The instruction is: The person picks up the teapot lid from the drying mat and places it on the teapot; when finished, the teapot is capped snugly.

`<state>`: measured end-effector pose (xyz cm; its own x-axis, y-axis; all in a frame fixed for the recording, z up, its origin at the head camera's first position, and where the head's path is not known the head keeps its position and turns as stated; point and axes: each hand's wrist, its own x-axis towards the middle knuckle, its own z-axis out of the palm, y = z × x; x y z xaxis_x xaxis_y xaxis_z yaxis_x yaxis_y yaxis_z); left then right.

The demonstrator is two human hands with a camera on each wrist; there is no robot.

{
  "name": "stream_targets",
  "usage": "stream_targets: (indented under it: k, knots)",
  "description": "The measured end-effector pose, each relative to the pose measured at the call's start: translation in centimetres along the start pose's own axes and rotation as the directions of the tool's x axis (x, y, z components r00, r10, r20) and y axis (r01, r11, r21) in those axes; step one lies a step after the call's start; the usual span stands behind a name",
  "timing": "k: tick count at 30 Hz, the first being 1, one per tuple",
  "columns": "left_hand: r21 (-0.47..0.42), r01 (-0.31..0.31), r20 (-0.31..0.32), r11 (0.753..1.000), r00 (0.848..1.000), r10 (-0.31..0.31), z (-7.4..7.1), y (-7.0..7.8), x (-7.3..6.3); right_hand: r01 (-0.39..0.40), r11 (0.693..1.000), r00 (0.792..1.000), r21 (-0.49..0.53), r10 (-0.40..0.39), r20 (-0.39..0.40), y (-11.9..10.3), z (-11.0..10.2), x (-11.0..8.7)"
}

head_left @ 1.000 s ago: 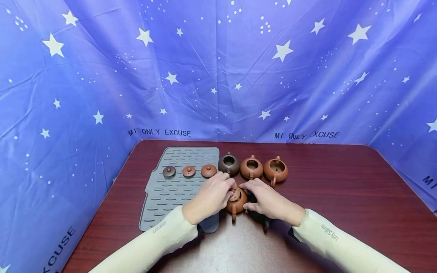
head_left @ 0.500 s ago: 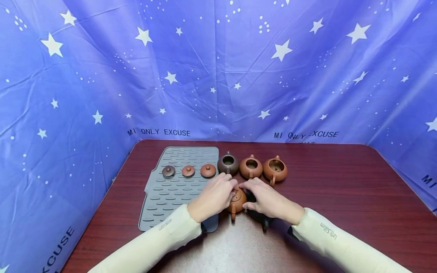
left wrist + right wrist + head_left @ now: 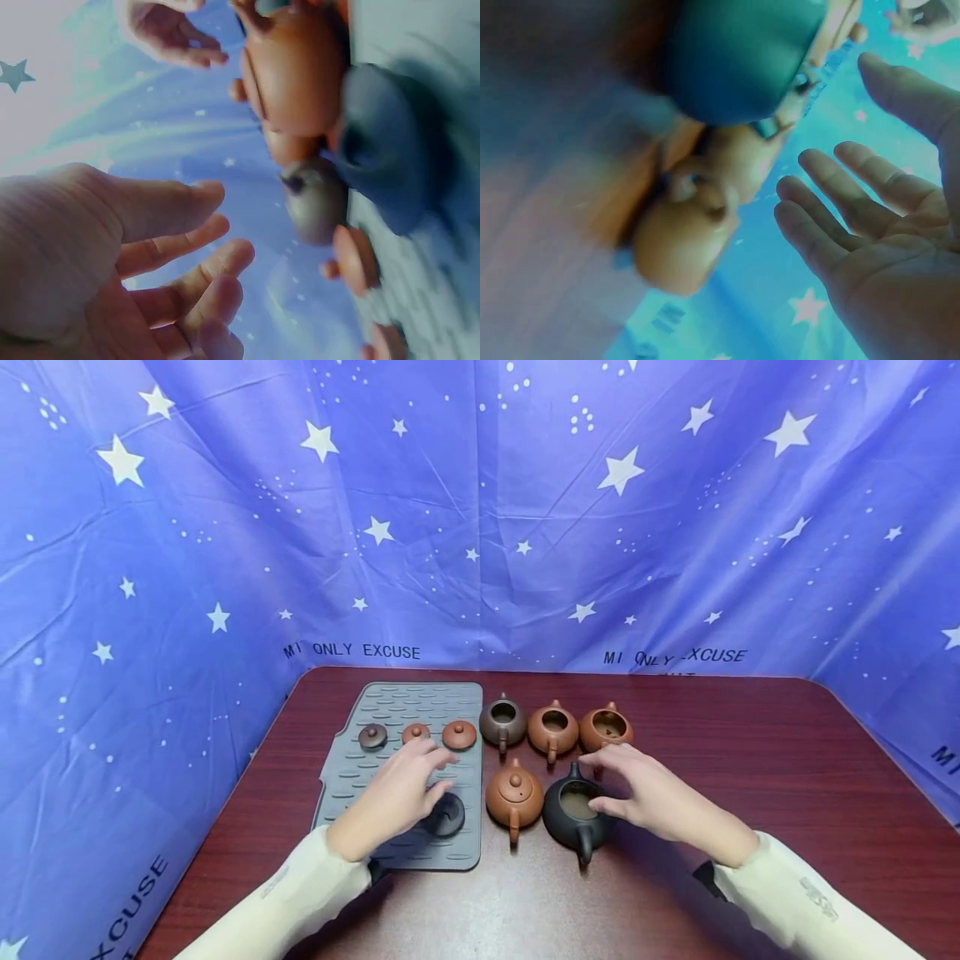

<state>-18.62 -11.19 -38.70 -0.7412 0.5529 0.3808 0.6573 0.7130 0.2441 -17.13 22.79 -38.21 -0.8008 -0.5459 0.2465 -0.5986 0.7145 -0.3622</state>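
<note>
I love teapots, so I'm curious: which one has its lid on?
The orange-brown teapot in the near row; the black teapot beside it and the three back-row teapots stand open.

Head view: bright, even illumination; focus mostly sharp. The table (image 3: 480, 906) carries pale glare at its near centre and a soft shadow to the right of the black teapot (image 3: 559, 821). Left wrist view: upper left washed out; the dark lid (image 3: 382, 150) and mat (image 3: 442, 300) are blurred, the left hand (image 3: 112, 255) clearer. Right wrist view: cyan cast on the backdrop (image 3: 765, 292); upper-left corner dim; black teapot smeared and teal-tinted; right hand (image 3: 892, 247) shaded.
</note>
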Motion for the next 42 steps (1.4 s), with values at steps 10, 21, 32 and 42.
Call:
stream_targets:
  k: [10, 21, 32, 42]
  knots:
    - [-0.012, 0.074, 0.123, 0.997, 0.990, -0.072, 1.5, -1.4, -3.0, -0.002, 1.000, 0.996, 0.021, 0.004, -0.088, 1.9, 2.1, -3.0]
    - [0.000, 0.023, 0.082, 1.000, 0.996, -0.023, 2.5, -1.4, -3.3, -0.021, 0.998, 0.996, 0.055, 0.026, -0.087, 2.2, 2.9, -3.5]
    - [0.005, 0.014, 0.058, 1.000, 0.998, -0.014, 2.6, -1.2, -3.2, -0.023, 0.998, 0.996, 0.065, 0.028, -0.081, 2.2, 2.9, -3.5]
    - [-0.023, -0.008, 0.001, 1.000, 1.000, 0.008, 1.4, 0.1, -1.9, -0.028, 0.996, 0.997, 0.083, 0.034, -0.076, 2.1, 3.0, -3.6]
